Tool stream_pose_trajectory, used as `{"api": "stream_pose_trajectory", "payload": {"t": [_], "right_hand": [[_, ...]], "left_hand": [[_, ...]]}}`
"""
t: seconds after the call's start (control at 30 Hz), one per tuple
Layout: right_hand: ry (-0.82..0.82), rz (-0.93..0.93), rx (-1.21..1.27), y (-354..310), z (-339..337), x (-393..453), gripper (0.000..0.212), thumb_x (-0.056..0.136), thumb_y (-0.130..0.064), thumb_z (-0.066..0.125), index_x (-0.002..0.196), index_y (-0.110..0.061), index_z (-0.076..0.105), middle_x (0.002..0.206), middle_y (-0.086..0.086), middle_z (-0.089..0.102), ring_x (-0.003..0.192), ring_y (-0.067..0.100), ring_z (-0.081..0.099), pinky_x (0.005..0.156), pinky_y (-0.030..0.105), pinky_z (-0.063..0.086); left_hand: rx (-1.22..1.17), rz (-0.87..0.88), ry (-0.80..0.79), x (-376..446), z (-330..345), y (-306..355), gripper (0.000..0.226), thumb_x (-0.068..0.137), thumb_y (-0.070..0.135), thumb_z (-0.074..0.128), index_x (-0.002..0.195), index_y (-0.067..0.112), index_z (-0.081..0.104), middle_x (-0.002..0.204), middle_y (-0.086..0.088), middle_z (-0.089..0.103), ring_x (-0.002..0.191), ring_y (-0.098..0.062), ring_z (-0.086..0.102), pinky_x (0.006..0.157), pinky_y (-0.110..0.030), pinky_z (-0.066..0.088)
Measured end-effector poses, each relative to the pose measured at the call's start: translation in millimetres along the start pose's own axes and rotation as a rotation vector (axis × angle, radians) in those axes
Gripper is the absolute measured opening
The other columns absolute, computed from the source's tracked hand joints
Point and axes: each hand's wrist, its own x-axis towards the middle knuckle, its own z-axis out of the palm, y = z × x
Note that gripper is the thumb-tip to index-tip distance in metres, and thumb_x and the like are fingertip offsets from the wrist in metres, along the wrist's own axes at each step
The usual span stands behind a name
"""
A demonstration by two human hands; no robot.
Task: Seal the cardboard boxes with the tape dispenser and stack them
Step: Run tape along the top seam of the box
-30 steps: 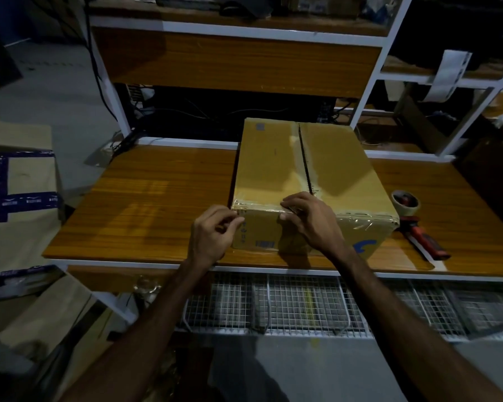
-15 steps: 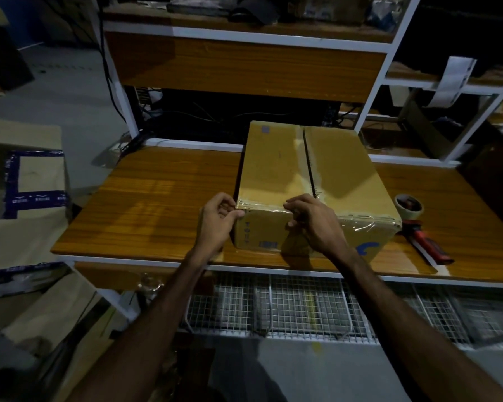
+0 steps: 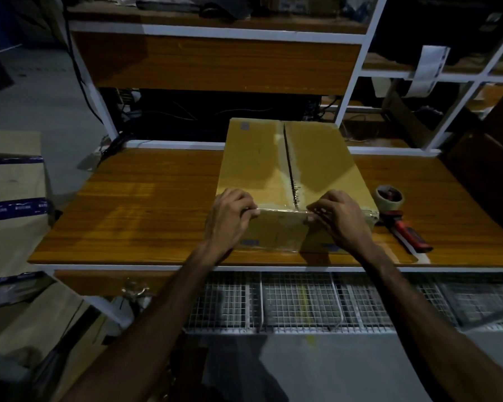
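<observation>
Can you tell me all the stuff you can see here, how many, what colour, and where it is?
cardboard box: one, tan, middle of the table, clear tape along its near top edge
tape dispenser: one, red and black with a pale roll, on the table right of the box
table: one, brown wood, white frame
taped cartons: a few, tan with blue tape, far left
wire baskets: silver, under the table
shelves: wood and white, behind
left hand: on the box's near left corner
right hand: on the near edge, right of the seam
</observation>
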Motion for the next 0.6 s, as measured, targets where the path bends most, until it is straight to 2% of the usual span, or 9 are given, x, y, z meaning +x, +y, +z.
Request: {"api": "stream_pose_trajectory", "payload": {"t": [0.13,0.3,0.4,0.5,0.6], "right_hand": [[0.019,-0.018,-0.024,22.1,-4.1,-5.2,0.031,0.087,-0.038,0.083,0.108,-0.015,0.077,0.104,0.006,0.064,0.095,0.025,0.056,0.075,0.038,0.041],[0.034,-0.003,-0.025,65.4,-12.1,-12.0,0.03,0.086,-0.039,0.085,0.101,-0.019,0.07,0.099,0.004,0.06,0.09,0.028,0.055,0.074,0.045,0.045],[0.036,0.033,-0.029,90.2,-24.0,-21.3,0.033,0.085,-0.04,0.086,0.102,-0.018,0.069,0.101,0.003,0.058,0.091,0.025,0.05,0.074,0.042,0.041],[0.044,0.081,-0.033,102.8,-31.6,-28.2,0.033,0.085,-0.031,0.087,0.104,-0.012,0.069,0.102,0.003,0.052,0.093,0.02,0.041,0.074,0.038,0.035],[0.025,0.117,0.046,105.3,-30.6,-30.6,0.031,0.086,-0.028,0.086,0.107,-0.012,0.069,0.108,0.008,0.055,0.1,0.021,0.044,0.078,0.039,0.039]], "left_hand": [[-0.039,-0.011,0.047,-4.2,8.1,-8.6,0.004,0.092,0.019,0.079,0.094,0.015,0.078,0.103,-0.001,0.071,0.101,-0.021,0.06,0.084,-0.045,0.05],[-0.036,-0.067,0.044,-2.6,13.0,-7.7,0.005,0.091,0.017,0.08,0.095,0.014,0.079,0.104,-0.002,0.071,0.103,-0.022,0.06,0.085,-0.047,0.051],[-0.041,-0.083,0.052,-1.9,14.1,-5.7,0.005,0.09,0.015,0.08,0.095,0.013,0.079,0.103,-0.002,0.071,0.103,-0.021,0.06,0.085,-0.047,0.051],[-0.057,-0.118,0.068,-1.8,15.9,-3.1,0.005,0.089,0.015,0.082,0.093,0.012,0.08,0.103,0.0,0.072,0.103,-0.019,0.06,0.085,-0.047,0.052],[-0.06,-0.153,0.073,-2.3,16.8,0.1,0.004,0.089,0.015,0.081,0.093,0.013,0.079,0.103,0.001,0.072,0.104,-0.017,0.059,0.087,-0.047,0.052]]}}
